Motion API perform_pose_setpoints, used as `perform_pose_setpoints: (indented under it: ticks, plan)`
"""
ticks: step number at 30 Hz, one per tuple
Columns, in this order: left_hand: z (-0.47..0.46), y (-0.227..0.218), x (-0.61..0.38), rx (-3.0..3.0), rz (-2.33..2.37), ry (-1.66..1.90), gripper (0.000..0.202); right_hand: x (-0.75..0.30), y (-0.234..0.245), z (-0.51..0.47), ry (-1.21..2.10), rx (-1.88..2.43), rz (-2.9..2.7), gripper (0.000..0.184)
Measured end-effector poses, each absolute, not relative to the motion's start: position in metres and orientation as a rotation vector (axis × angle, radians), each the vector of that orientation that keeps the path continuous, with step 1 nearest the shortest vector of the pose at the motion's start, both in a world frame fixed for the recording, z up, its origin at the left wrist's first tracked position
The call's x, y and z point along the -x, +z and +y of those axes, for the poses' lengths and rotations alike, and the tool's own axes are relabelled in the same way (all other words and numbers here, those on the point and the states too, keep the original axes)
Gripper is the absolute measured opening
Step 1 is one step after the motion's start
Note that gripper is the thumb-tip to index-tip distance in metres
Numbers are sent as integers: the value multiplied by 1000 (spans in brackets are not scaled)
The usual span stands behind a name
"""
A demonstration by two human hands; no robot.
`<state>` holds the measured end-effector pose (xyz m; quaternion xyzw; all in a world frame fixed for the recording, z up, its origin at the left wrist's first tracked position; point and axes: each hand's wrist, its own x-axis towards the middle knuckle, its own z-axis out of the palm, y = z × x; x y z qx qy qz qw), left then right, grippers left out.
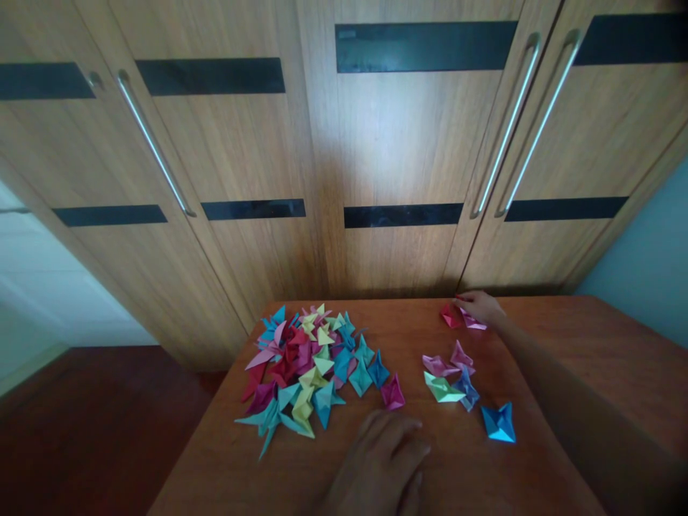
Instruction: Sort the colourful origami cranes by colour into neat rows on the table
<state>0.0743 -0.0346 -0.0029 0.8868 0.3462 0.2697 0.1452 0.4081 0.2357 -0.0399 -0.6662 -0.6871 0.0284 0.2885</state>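
Observation:
My right hand [481,307] reaches to the far right part of the wooden table, its fingers pinched on a small red folded paper piece, mostly hidden by the fingers. Just beneath it lie a red origami piece [449,316] and a pink origami piece [473,320]. My left hand [383,459] rests near the table's front, fingers loosely bent and apart, with nothing in it. Beyond its fingertips sits a magenta origami piece [393,392], at the edge of a large heap of coloured origami pieces [304,358] in teal, yellow, red and pink.
Nearer on the right is a small cluster with two pink pieces [439,365], a green piece [443,388] and a violet piece [466,390]. A blue piece [499,423] lies apart from them. Behind the table [430,473] stands a wooden wardrobe [398,143] with long metal handles.

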Motion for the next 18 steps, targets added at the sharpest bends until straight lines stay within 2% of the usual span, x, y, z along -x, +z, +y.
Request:
perform_pose_setpoints:
  ticks: [3,12,15,18]
  plan:
    - [-38,3,-76,-2501,1027,775,40,-393,-44,220,214,1709,-1986,25]
    - [-45,9,-80,-2463,1126,780,39,-353,-37,124,637,1393,-2047,41]
    - [-44,5,-82,-2515,1180,731,46,-354,-26,96,785,1310,-1979,45]
    - [-39,7,-84,-2568,1216,655,65,-366,-14,73,877,1268,-1914,50]
